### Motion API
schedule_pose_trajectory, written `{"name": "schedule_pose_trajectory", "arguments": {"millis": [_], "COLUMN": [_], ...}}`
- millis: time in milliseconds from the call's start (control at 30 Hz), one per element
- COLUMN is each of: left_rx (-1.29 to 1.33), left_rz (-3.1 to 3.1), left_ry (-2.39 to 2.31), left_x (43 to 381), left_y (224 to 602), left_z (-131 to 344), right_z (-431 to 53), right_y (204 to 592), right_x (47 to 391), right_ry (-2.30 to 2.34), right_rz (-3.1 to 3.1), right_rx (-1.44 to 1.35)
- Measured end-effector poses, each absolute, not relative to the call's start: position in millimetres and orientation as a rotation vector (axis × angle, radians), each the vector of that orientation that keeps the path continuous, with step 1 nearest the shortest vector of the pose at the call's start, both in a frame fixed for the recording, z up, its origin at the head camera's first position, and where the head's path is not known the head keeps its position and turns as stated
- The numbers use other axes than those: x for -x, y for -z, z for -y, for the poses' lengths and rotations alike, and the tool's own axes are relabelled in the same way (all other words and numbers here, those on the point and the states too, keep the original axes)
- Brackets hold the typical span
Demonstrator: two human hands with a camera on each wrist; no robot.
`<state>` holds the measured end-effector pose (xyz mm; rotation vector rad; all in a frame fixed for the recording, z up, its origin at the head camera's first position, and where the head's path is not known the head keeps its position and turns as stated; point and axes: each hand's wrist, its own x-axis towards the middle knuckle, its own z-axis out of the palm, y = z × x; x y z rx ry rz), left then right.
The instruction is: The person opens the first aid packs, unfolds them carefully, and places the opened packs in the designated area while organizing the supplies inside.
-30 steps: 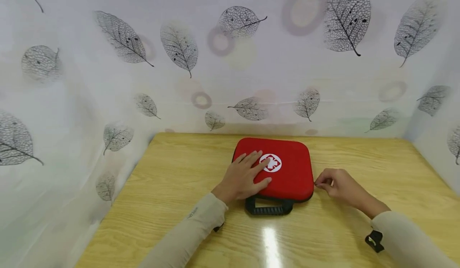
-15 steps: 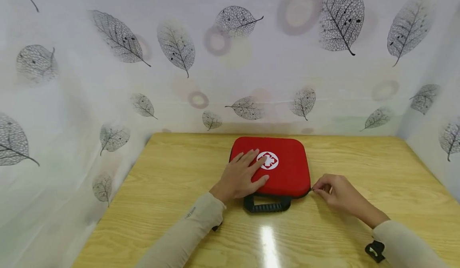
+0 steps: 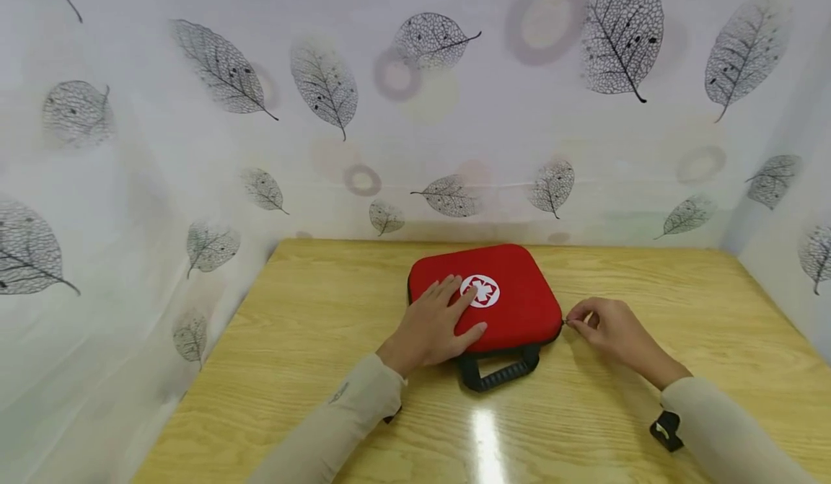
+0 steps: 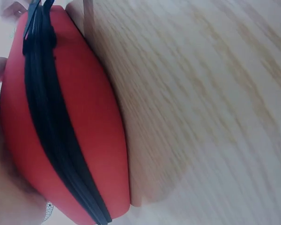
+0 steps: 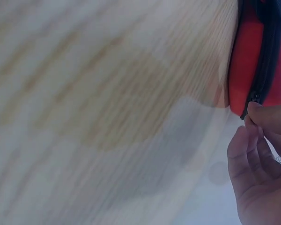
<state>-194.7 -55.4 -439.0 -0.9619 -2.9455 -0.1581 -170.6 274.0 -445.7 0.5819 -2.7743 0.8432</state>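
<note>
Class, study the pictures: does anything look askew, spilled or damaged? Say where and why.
The red case sits askew: its front edge and black handle slant against the back edge of the table. No spill or damage shows.

Red case [image 3: 513,296], black zip [image 4: 51,112], leaf-patterned wall [image 3: 454,130]

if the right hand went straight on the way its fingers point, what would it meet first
Most likely the side of the red case, near its corner, where the right hand pinches the zipper pull; exact depth is hard to judge.
</note>
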Motion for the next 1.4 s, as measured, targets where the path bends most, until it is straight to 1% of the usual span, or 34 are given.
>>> {"name": "schedule_pose_trajectory", "arguments": {"millis": [433, 1067, 1400], "left_rx": [0.973, 1.034, 1.137], "left_rz": [2.931, 2.839, 2.651], "left_ry": [0.125, 0.082, 0.026], "left_x": [185, 165, 160], "left_y": [433, 431, 431], "left_z": [61, 66, 60], "right_z": [-273, -271, -272], "right_y": [443, 445, 450], "right_x": [199, 237, 254], "right_ry": [-0.819, -0.928, -1.008], "right_rz": [2.772, 2.808, 2.819], "right_rx": [-0.554, -0.515, -0.492]}}
